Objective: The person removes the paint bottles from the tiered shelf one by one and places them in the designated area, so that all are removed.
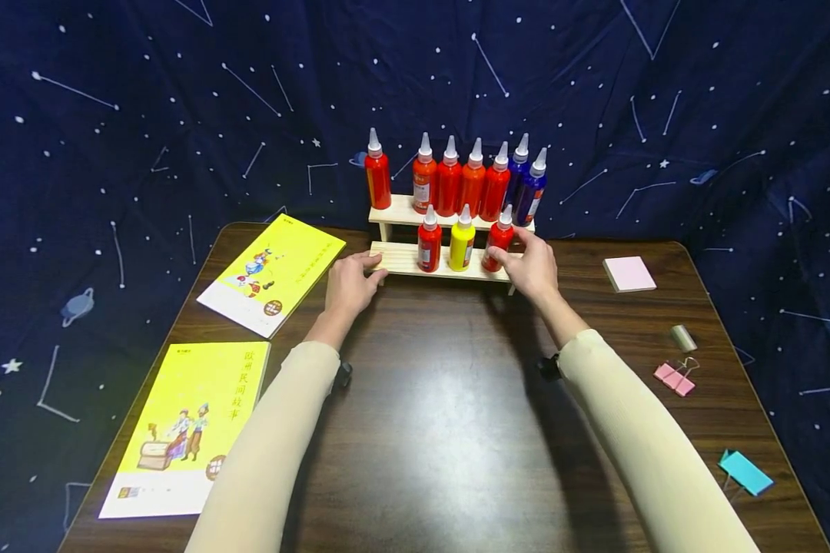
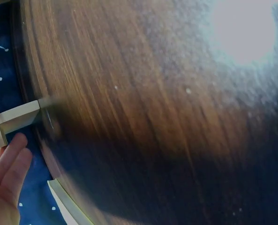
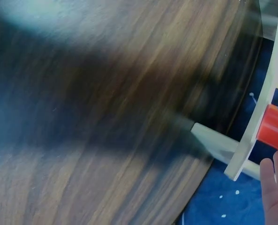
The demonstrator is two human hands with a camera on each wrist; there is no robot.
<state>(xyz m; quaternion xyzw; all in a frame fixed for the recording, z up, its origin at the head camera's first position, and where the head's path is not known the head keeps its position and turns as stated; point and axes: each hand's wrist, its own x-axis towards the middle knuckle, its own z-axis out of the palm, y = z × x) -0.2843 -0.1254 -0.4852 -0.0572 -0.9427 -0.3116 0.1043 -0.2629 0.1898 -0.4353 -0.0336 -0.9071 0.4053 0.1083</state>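
A two-step wooden display rack [image 1: 397, 257] stands at the table's far edge, holding squeeze paint bottles with white pointed caps. My left hand [image 1: 349, 283] pinches the left end of its lower step; in the left wrist view, fingers [image 2: 16, 161] lie by the board's end. At the right end of that step, my right hand [image 1: 536, 267] holds a red paint bottle [image 1: 496, 244] between thumb and fingers. The bottle stands upright, partly hidden by the thumb. Beside it are a yellow bottle [image 1: 461, 247] and another red bottle [image 1: 429, 247].
Several red and orange bottles [image 1: 448, 188] and two dark blue bottles [image 1: 531, 198] line the upper step. Two yellow books [image 1: 277, 269] lie at left. At right are a pale pink note pad [image 1: 629, 274], a small grey cylinder [image 1: 682, 338], a pink binder clip [image 1: 674, 379] and a turquoise clip [image 1: 745, 471].
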